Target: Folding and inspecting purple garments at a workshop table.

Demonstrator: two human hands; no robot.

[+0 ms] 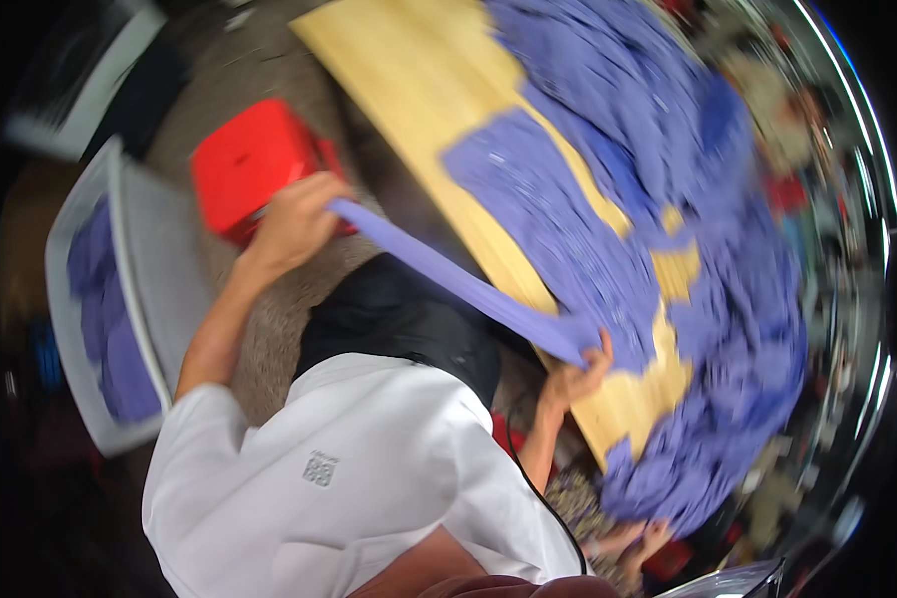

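Note:
A long strip of purple fabric (448,274) is pulled taut between my two hands. Its far left end is pinched in my left hand (299,219), fingers closed, in front of the red stool. At the near edge of the wooden table (409,70), my right hand (583,371) has its fingers around the other end. Close beside that hand lies a flat stack of purple fabric pieces (558,219). Motion blur hides the exact shape of the strip.
A large heap of purple cloth (738,339) covers the table's far side. On the left stands a white bin (130,299) with purple cloth inside. A red plastic stool (244,164) is on the floor. Another person's hands (643,543) touch the heap at lower right.

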